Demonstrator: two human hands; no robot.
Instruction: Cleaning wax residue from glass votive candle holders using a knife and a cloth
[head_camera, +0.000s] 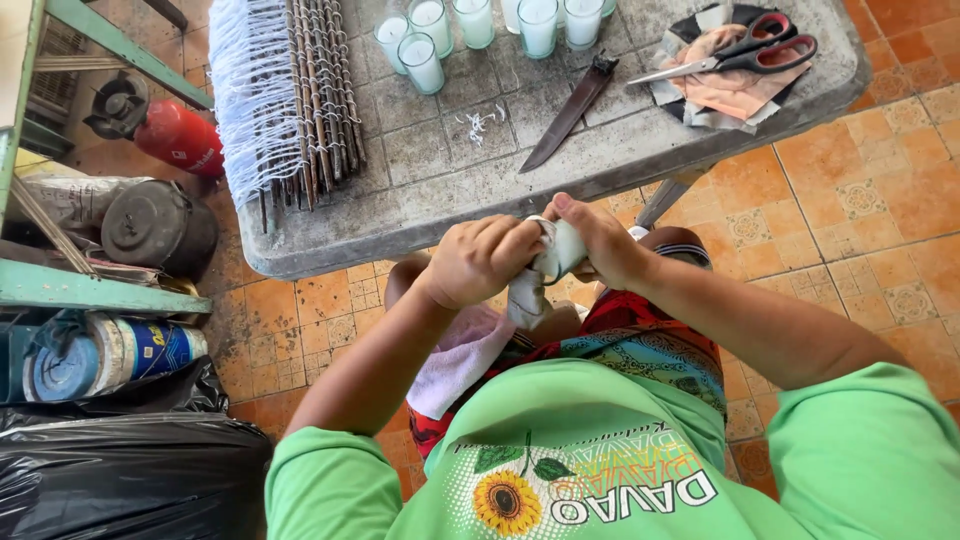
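Observation:
My left hand (480, 260) and my right hand (600, 243) meet just below the near edge of the grey table (440, 190), over my lap. Between them they hold a small glass candle (565, 248). My left hand also presses a pale cloth (525, 290) against the glass, and the cloth hangs down from it. A pink towel (460, 360) lies over my left thigh under my forearm. Most of the glass is hidden by my fingers.
On the table stand several glass candles (420, 62), a rack of sticks strung with white wicks (285, 95), a dark knife (570, 112), and red-handled scissors (745, 55) on cloths. A red cylinder (175, 135), a kettle (155, 228), tins and a black bag (120, 470) crowd the left floor.

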